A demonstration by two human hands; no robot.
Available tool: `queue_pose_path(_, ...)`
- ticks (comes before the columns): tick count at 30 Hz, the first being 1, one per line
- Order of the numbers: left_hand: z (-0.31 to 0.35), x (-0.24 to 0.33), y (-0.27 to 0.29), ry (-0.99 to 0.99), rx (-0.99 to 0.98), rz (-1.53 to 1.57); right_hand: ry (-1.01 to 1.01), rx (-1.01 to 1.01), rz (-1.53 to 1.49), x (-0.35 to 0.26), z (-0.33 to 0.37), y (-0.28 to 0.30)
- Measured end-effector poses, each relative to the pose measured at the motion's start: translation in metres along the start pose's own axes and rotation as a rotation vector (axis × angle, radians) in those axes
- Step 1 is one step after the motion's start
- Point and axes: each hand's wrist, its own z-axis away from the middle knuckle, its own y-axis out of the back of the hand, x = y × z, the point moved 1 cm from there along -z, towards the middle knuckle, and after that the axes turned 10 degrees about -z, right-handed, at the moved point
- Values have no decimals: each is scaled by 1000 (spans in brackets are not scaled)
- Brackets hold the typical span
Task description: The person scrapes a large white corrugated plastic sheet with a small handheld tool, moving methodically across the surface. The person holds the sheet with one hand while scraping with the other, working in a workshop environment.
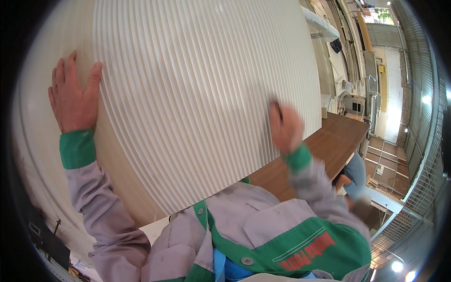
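Head view recorded a large cream-white fluted panel (197, 94) filling most of the frame, stood up on edge over a brown wood-grain tabletop (329, 141). Its face carried close, parallel rounded ribs running the full length, matte and uniform; the strip along its left edge was smooth and unribbed, pale beige. The panel's lower edge sat above the tabletop, close to the person's chest.

Left hand (73, 96) lay flat and open on the smooth strip at the panel's left edge, fingers spread and pointing upward, palm pressed to the surface, gripping nothing. Right hand (284, 127) was at the ribbed face toward the panel's right side, blurred by motion; fingers appeared partly curled with something dark and thin at the fingertips, but whether it clasped an object could not be determined. The two hands were well apart, one toward each side of the panel.

Sleeves were grey fabric with green cuffs. Right of the panel stood a workshop aisle with metal shutters.
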Motion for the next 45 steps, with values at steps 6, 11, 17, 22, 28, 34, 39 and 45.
queue_pose_path(6, -6, -10, -9, -69, 78, 32, -51, -113, 61, -17, -308, -81)
queue_pose_path(11, -12, -16, -22, -63, 63, 36, 58, 8, 108, 2, -179, -56)
queue_pose_path(17, -17, -16, -27, -51, 30, -1, -12, 27, -116, 17, 119, 34)
queue_pose_path(22, -23, -14, -32, -40, -11, 2, -366, -18, -211, 10, 185, 60)
queue_pose_path(28, -20, -12, -26, -41, 7, 22, -265, 69, -278, 0, 159, 43)
queue_pose_path(34, -8, 0, -14, -7, -31, -1, -204, -28, -87, -6, 82, 22)
queue_pose_path(39, -1, 10, -4, -3, 19, 39, 0, 34, 149, 3, -152, -60)
queue_pose_path(45, 2, 12, 5, 7, 13, 126, 312, -64, 502, 4, -405, -138)
